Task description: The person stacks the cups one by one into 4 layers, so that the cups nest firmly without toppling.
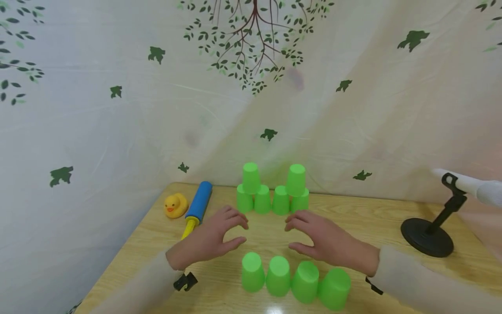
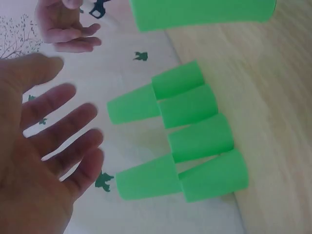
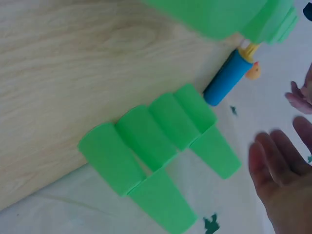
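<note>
The left hand and right hand are apart, palms facing, fingers loosely bent and gripping nothing above the pale wood-grain surface. Nearer the person, 4 bright-green tapered plastic cups stand inverted, close side by side. Farther back are 2 green cup stacks, each with 1 cup atop 2. Left of them lie a blue-and-yellow tube and a yellow toy duck.

Left hand facing right hand, apart, fingers loosely bent
</note>
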{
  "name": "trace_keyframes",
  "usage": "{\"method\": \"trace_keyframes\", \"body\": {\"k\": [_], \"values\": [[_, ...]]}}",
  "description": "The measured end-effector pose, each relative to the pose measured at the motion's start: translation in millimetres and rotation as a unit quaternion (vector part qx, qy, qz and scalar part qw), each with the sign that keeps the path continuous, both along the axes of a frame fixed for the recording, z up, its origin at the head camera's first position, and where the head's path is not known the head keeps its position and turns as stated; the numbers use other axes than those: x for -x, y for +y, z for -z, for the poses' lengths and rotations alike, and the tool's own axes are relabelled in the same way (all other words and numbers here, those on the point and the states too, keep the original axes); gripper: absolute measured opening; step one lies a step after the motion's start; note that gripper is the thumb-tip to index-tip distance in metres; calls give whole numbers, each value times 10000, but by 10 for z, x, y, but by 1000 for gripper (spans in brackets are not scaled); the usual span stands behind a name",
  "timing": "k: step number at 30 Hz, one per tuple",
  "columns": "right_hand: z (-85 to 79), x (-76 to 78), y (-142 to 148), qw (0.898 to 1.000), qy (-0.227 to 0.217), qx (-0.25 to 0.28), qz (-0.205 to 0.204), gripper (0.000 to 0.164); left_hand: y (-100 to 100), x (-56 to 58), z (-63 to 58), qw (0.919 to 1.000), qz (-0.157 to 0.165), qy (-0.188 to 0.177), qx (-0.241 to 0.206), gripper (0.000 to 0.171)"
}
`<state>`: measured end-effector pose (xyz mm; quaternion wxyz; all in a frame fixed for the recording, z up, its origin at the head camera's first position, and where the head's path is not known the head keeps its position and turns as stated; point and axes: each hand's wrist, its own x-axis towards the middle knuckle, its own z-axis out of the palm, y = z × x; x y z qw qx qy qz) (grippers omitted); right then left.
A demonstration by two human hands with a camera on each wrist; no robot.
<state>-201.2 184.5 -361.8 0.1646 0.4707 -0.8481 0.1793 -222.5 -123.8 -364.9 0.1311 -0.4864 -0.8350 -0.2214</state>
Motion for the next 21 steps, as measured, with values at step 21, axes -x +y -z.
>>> {"method": "trace_keyframes", "body": {"k": [21], "values": [[221,-246,-177,9942,-616,-680,-565,26,-10,-216,387,9940,593,-823,400,21]]}}
